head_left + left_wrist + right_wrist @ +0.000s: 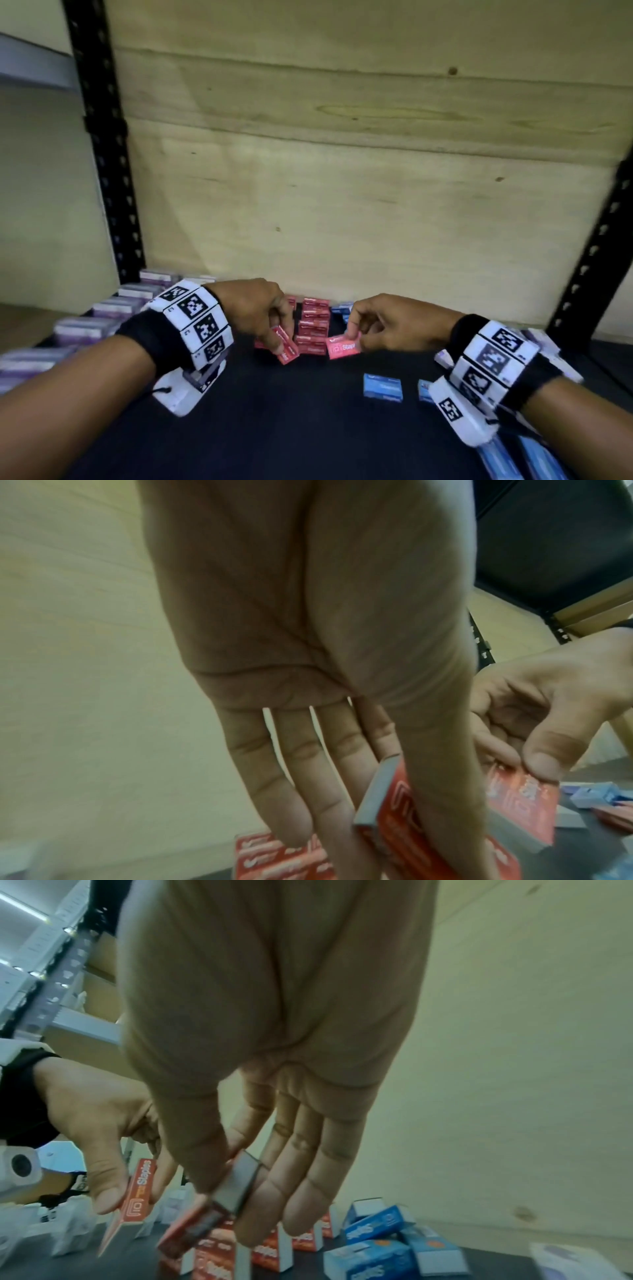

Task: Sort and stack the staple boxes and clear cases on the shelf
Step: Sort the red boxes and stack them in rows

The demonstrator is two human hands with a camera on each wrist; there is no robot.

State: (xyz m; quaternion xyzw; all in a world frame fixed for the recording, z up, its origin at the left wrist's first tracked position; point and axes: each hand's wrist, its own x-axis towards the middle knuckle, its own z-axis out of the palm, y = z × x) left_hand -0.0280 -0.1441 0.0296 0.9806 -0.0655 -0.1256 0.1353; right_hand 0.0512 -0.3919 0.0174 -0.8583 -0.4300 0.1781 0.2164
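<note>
- Plywood backing (342, 171) closes the rear of a black shelf (274, 428) framed by black slotted uprights (106, 144).
- Left hand (260, 308): thumb and fingers narrowed onto one red staple box (286, 347), pinched by its faces and held tilted just above the shelf.
- Right hand (383, 325): thumb and fingers pinch a second red staple box (343, 346) at its upper edge; printed face toward the head camera.
- Stack of red boxes (313, 325) stands between the two hands, against the backing.
- Blue staple boxes (382, 387) lie loose near the right wrist.
- Clear cases (82, 329) with purple contents line the shelf's left side.
</note>
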